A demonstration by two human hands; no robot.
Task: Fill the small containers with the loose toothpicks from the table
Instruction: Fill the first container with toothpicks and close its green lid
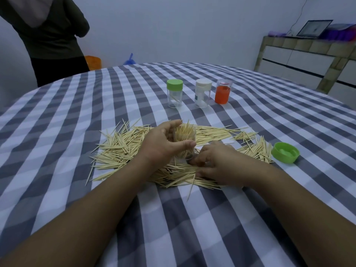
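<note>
The clear container (185, 139), packed with upright toothpicks, is tilted over the middle of the loose toothpicks (119, 145). The left hand (161, 143) grips it with curled fingers. The right hand (215, 162) rests on the pile with bent fingers near the container's base; I cannot tell if it holds something.

The table (192, 218) has a grey-white checked cloth. Behind stand 3 containers: green-lidded (174, 93), white-lidded (202, 92), orange (223, 91). 1 green lid (285, 152) lies right. A person (48, 35) stands by the wall; a laptop (313, 28) is on the cabinet.

Pale wall (183, 26); tiled cabinet (308, 54) right, laptop (314, 28) atop.
</note>
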